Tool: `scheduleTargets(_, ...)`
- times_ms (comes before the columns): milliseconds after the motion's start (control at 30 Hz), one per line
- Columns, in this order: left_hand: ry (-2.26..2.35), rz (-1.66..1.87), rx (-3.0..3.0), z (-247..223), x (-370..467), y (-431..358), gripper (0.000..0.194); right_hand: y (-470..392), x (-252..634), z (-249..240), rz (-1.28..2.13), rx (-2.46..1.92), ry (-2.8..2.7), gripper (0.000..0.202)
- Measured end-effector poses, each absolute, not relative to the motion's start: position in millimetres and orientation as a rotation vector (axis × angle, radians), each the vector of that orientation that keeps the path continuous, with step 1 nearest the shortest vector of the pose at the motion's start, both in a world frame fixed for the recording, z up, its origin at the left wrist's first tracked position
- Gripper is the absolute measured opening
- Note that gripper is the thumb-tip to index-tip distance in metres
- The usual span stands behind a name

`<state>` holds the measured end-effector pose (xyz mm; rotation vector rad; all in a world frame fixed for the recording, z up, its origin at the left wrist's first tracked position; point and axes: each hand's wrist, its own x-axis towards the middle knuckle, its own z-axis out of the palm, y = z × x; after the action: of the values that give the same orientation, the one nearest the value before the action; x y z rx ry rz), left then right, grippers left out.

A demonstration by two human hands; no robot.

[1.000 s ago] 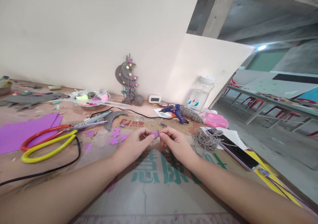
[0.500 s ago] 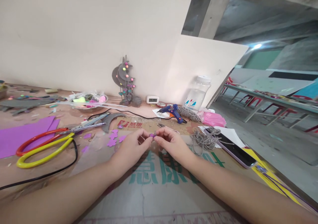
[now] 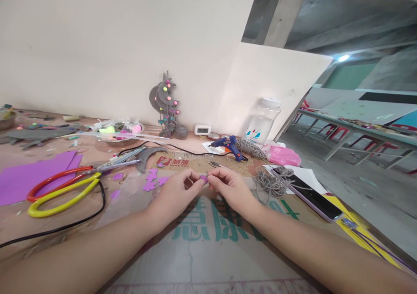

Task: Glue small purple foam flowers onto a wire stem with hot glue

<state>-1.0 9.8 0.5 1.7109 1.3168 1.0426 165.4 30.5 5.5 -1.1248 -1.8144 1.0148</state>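
Purple piece [image 3: 203, 179] is up over the cardboard [image 3: 208, 248], pinched both sides: left hand's [image 3: 176, 193] fingers closed on one edge, right hand's [image 3: 230, 189] on the other, likely for control on something that tiny. Cut-outs [image 3: 150, 180] and glue gun [image 3: 232, 147] within reach. Scissors [image 3: 106, 166] crowd left; yarn [image 3: 272, 184] and phone [image 3: 314, 202] line the desk's [image 3: 16, 218] right edge. Best elbow room: cardboard nearside.

We pinch a small purple piece [image 3: 203, 179] between our left hand [image 3: 172, 194] and right hand [image 3: 233, 192] above the counter [image 3: 93, 153]. Purple cutouts [image 3: 150, 181] lie beside our left hand, scissors [image 3: 97, 174] farther left; grey cord [image 3: 272, 183] and a phone [image 3: 314, 198] lie to our right.
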Motion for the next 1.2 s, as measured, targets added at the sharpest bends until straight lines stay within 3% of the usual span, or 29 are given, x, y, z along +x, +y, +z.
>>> scheduleTargets(200,1.274,1.04,1.695,4,0,8,0.023,30,167,6,0.96,-1.14,-1.852,0.017)
scheduleTargets(400,1.23,1.083,1.594,2,-1,11,0.025,33,167,4,0.981,-1.129,-1.806,0.034)
scheduleTargets(1000,1.204,1.054,1.612,1,-1,12,0.018,31,166,4,0.947,-1.115,-1.829,0.017)
scheduleTargets(1200,1.03,1.094,1.711,0,-1,11,0.041,15,163,9,0.862,-1.043,-1.976,0.016)
